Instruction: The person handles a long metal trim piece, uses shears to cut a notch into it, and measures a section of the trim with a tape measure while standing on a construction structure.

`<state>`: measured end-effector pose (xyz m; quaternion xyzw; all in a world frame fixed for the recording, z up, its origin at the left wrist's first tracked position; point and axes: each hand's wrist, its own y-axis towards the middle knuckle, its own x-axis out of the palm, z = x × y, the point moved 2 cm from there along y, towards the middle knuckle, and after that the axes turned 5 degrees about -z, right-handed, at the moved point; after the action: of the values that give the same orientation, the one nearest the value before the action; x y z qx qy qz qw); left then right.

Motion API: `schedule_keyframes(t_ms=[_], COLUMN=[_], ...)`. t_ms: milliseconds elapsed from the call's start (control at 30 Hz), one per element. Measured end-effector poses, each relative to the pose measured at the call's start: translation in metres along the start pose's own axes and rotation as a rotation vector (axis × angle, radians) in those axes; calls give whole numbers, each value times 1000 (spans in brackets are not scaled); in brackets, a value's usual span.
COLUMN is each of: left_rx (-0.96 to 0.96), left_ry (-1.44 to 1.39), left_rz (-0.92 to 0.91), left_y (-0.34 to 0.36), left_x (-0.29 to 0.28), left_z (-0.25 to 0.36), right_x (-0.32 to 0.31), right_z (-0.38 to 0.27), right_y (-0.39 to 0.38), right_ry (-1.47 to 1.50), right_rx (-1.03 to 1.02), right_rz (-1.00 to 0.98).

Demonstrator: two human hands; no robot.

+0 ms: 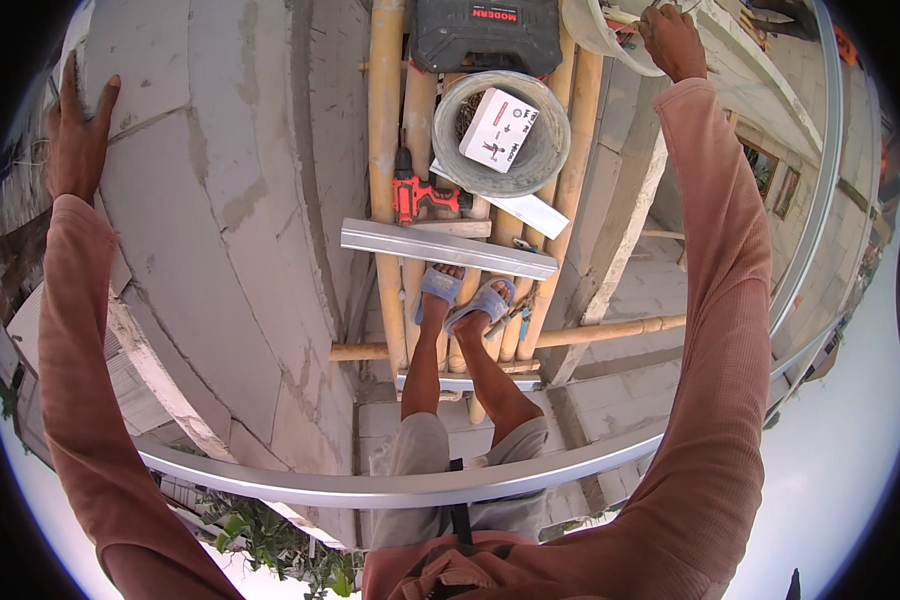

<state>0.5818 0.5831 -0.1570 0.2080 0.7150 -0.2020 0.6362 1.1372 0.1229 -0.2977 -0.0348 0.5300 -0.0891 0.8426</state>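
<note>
Right of the round grey bucket [551,140], the white plastic pail [584,28] is judged light, flexible, best rim-held; left hand [80,140] fingers are spread, right hand [674,43] fingers curled, their pinch undeterminable.

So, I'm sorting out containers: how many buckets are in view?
2: a grey bucket over the bamboo poles with a box inside, and a white bucket beside the right hand, cut off by the picture's top edge. Others may be hidden.
</note>
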Motion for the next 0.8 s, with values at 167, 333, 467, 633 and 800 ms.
schedule_keyframes(t_ms=[167,333,467,633,800], left_rx=[8,99,117,90,268], left_ry=[-10,32,-19,83,218], left_rz=[-29,63,40,-1,61], left_y=[6,12,16,23,36], left_x=[3,4,9,13,25], left_z=[-7,-27,-24,-29,-71], right_x=[21,-15,-27,-21,-22], right_z=[-56,-123,-138,-160,-167], right_y=[-80,-128,-162,-165,-160], right_ry=[412,503,499,506,770], right_rx=[300,169,45,-51,142], right_rz=[-298,-176,-278,-213,-169])
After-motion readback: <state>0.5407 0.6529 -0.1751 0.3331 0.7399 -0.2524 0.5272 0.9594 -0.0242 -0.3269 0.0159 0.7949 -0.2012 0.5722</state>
